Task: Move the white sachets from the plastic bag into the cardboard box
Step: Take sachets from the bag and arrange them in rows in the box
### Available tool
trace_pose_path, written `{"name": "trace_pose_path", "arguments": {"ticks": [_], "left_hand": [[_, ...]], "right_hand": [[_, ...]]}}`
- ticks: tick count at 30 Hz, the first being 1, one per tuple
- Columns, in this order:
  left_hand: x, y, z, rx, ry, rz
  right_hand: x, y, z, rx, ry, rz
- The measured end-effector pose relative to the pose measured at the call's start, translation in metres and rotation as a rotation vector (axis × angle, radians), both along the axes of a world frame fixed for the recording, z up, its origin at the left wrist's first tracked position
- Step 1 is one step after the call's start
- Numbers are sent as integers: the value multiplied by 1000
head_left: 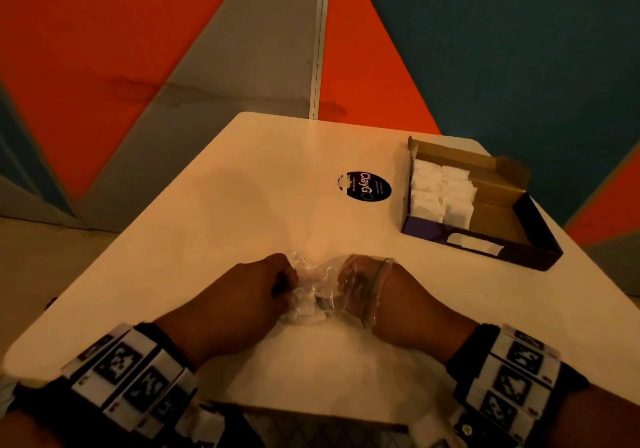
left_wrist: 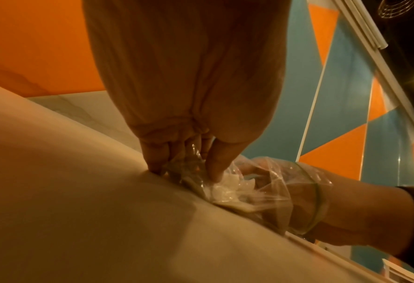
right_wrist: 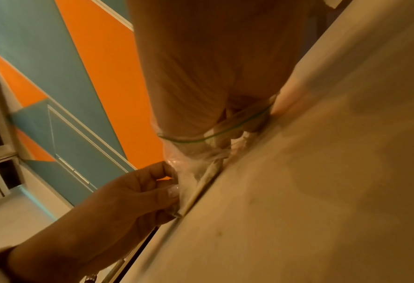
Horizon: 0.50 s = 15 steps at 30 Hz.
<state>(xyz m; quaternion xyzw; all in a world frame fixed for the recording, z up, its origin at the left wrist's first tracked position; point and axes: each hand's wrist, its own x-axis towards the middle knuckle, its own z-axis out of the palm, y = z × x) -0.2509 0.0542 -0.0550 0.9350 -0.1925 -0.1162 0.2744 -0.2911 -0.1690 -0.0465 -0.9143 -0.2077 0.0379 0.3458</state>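
Gripping the closed end of a clear plastic bag [head_left: 317, 286] on the near part of the white table [head_left: 214, 205], the left hand [head_left: 256, 291] is pinching the crumpled film between thumb and curled fingers [left_wrist: 152, 153]. Just beside it, the right hand [head_left: 384, 295] is reaching inside the bag, whose green-edged mouth is wrapping around the knuckles and the back of the hand; whether those fingers are closing on anything I cannot tell, since the film and the hand itself are hiding them. A few white sachets [head_left: 304, 310] are lying in the bag between the two hands. Farther off, a black round sticker [head_left: 364, 186] is lying on the table, and at the far right a cardboard box [head_left: 519, 239] is standing open, with more sachets packed in rows in its far half.
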Motion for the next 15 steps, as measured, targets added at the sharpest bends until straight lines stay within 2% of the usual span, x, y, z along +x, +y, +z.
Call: {"name": "trace_pose_path", "arguments": {"ticks": [1, 3, 4, 5, 8, 10, 12, 13, 14, 15], "left_hand": [[0, 0, 0, 2, -4, -2], [0, -1, 0, 12, -5, -1], [0, -1, 0, 14, -5, -2], [-1, -1, 1, 13, -3, -5], [-3, 0, 3, 9, 15, -6], [-3, 0, 3, 3, 25, 2], [-2, 0, 3, 11, 14, 8], [-2, 0, 3, 13, 12, 11], [-2, -1, 4, 13, 13, 13], [-2, -1, 4, 12, 19, 16]], "right_hand": [[-2, 3, 3, 43, -35, 106], [4, 3, -1, 86, 13, 177], [7, 1, -5, 92, 61, 129], [13, 2, -13, 59, 28, 78], [22, -1, -30, -89, 84, 137], [20, 2, -29, -110, -16, 152], [19, 3, -26, -136, -241, 134], [17, 7, -20, -149, -222, 107], [17, 8, -16, -115, -130, 56], [19, 4, -17, -108, -158, -7]]}}
